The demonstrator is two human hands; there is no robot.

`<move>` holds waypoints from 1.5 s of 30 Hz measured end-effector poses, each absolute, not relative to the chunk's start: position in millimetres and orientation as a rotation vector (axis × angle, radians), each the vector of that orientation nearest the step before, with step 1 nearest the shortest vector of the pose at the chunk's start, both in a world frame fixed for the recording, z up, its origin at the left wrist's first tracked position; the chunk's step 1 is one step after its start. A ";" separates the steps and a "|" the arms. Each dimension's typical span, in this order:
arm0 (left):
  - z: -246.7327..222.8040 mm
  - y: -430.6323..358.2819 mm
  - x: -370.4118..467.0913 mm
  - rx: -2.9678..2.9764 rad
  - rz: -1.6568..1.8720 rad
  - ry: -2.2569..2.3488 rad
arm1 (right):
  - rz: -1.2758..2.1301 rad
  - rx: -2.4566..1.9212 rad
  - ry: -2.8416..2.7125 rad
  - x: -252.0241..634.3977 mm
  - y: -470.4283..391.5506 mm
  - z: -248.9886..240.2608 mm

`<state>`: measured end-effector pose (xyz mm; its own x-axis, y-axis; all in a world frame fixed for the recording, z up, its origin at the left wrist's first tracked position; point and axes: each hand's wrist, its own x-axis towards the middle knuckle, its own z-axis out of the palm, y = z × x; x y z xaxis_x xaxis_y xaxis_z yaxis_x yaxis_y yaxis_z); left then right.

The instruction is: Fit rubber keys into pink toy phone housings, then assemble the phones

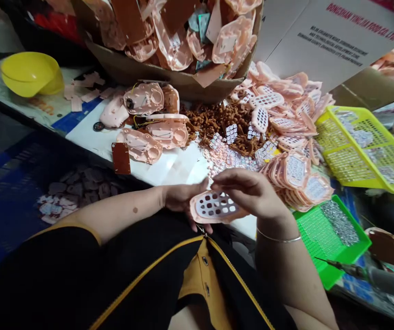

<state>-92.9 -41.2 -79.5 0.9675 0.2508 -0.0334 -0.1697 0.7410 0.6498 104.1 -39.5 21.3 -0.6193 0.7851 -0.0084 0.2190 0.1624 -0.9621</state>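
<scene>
A pink plastic shell (215, 206) with rows of button holes and a pale inner face is held low in front of my body. My left hand (182, 198) grips its left end, with fingers underneath. Over the shell's upper right side, my right hand (257, 195) is bent, its fingers drawn together toward the left thumb; whatever they pinch, if anything, is hidden. Just beyond the hands lies a spread of small pale buttons (222, 156). White keypad pieces (231, 134) lie near brown rubbery parts (213, 121).
A cardboard box (169, 80) of pink shells stands at the back. Stacked panels (286, 176), a yellow basket (355, 160) and a green tray (315, 238) with screws are on the right, near a screwdriver (365, 273). Wired shells (141, 142) and a yellow bowl (31, 75) sit left.
</scene>
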 end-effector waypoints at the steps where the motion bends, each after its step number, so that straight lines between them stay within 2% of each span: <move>1: -79.5 -44.0 -90.7 0.721 0.197 0.110 | 1.442 -0.944 -2.020 99.3 -39.5 21.4; 3: -76.9 -46.9 -89.5 0.695 0.217 0.140 | 1.325 -0.927 -2.134 91.2 -34.7 18.1; 6: -68.3 -45.4 -98.3 0.562 0.459 0.247 | 1.068 -0.959 -2.108 87.6 -17.7 7.9; 10: -61.5 -44.4 -123.8 0.470 0.640 0.300 | 0.561 -1.312 -2.069 88.0 9.5 -9.5; 16: -62.6 -43.0 -144.2 0.425 0.829 0.279 | -0.088 -1.573 -2.572 60.6 26.6 -36.1; 18: -61.4 -39.3 -142.7 0.407 0.845 0.281 | -0.207 -1.577 -2.615 57.2 27.8 -41.7; 21: -61.4 -33.1 -137.0 0.373 0.827 0.305 | -0.240 -1.489 -2.453 65.9 24.6 -43.0; 26: -67.8 -26.3 -123.2 0.259 0.839 0.306 | -0.036 -1.104 -2.144 81.5 -8.6 -30.8; 30: -68.6 -24.8 -113.2 0.172 0.890 0.333 | -0.079 -0.884 -2.291 73.6 -43.5 -31.6; 35: -66.5 -27.8 -108.8 0.153 0.921 0.399 | -0.120 -0.868 -2.352 63.7 -57.9 -42.3; 41: -64.0 -29.5 -110.2 0.166 0.892 0.418 | 0.014 -0.788 -2.487 67.2 -59.9 -44.7; 45: -60.0 -26.6 -106.5 0.144 0.889 0.397 | -0.053 -0.791 -2.561 67.6 -67.6 -47.5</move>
<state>-106.5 -26.6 -60.0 0.5630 0.7786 -0.2772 -0.7260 0.6262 0.2844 67.6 -67.6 -47.5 -0.7307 0.5257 0.4357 0.5431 0.8342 -0.0957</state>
